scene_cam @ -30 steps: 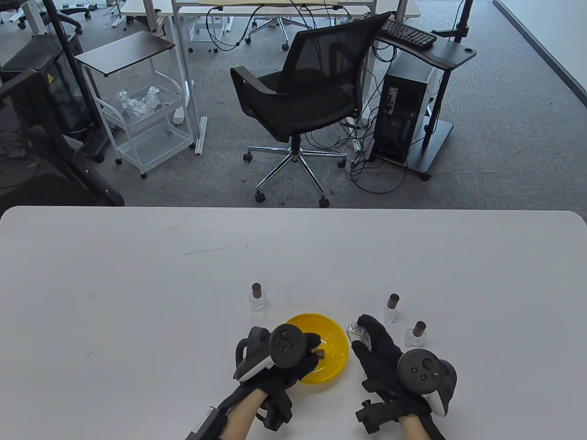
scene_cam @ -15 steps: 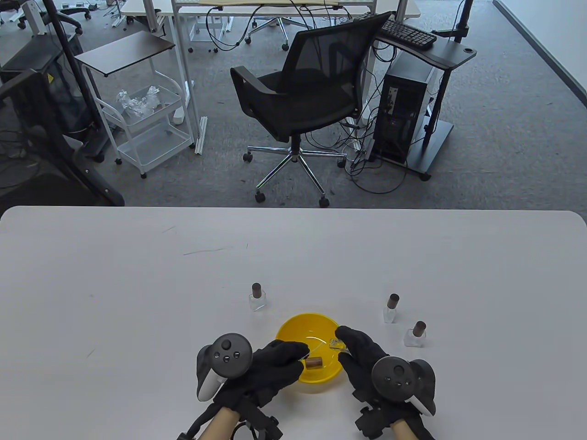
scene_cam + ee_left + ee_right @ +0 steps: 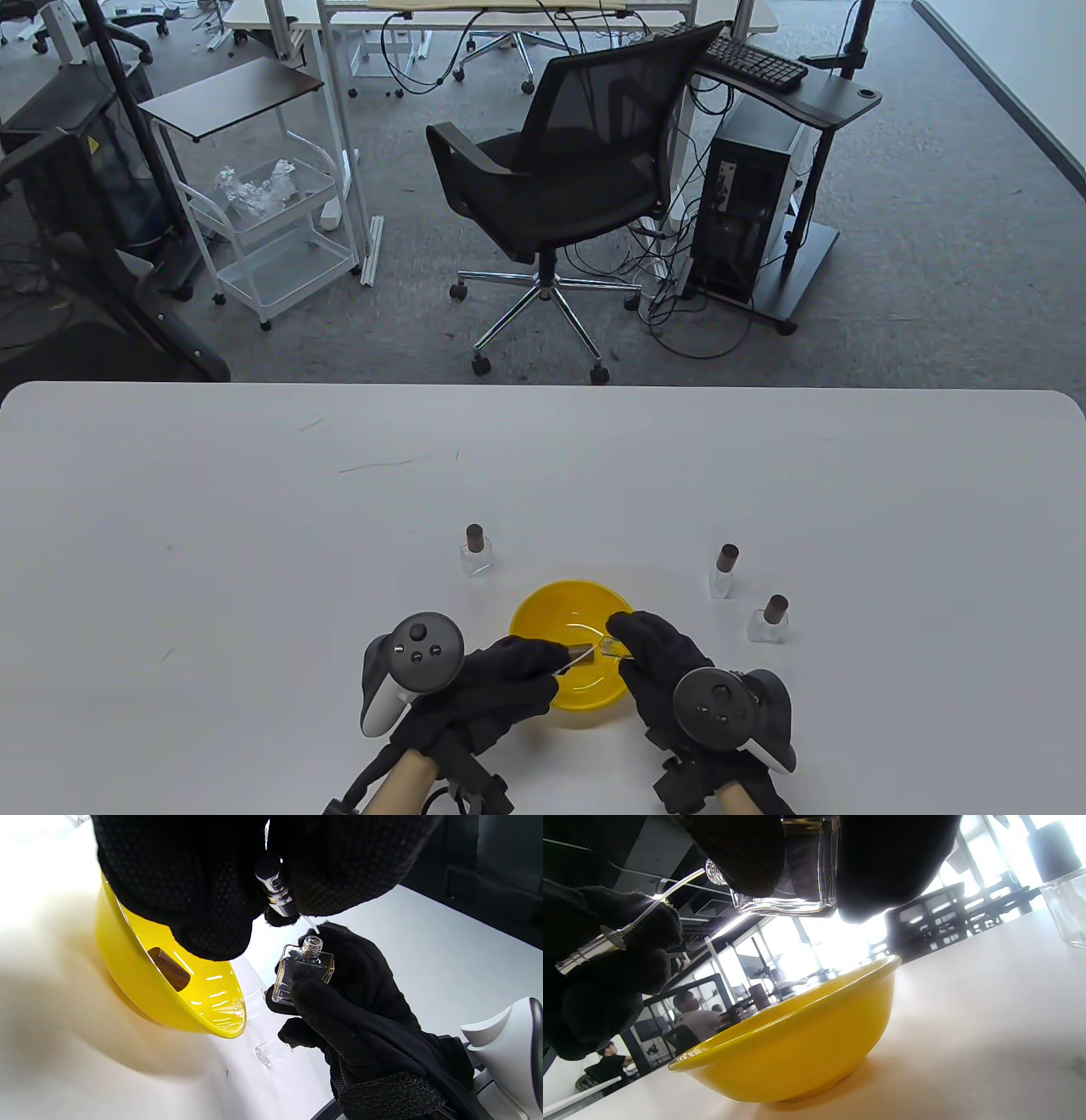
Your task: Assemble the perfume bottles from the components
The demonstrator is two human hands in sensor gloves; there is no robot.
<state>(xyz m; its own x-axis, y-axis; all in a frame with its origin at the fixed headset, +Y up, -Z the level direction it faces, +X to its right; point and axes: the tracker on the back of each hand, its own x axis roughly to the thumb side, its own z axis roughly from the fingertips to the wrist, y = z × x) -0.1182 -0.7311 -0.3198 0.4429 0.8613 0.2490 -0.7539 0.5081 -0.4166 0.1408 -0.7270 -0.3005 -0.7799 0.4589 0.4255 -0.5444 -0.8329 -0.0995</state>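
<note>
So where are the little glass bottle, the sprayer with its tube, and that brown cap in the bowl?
Glass bottle (image 3: 303, 969): left wrist view, on its square body.
Sprayer (image 3: 276, 893): left wrist view, on its metal collar.
Brown cap (image 3: 169, 968): left wrist view, on its side.

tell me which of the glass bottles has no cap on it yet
The bottle held in the right hand over the yellow bowl: its neck is open. The three bottles standing on the table all have brown caps.
</note>
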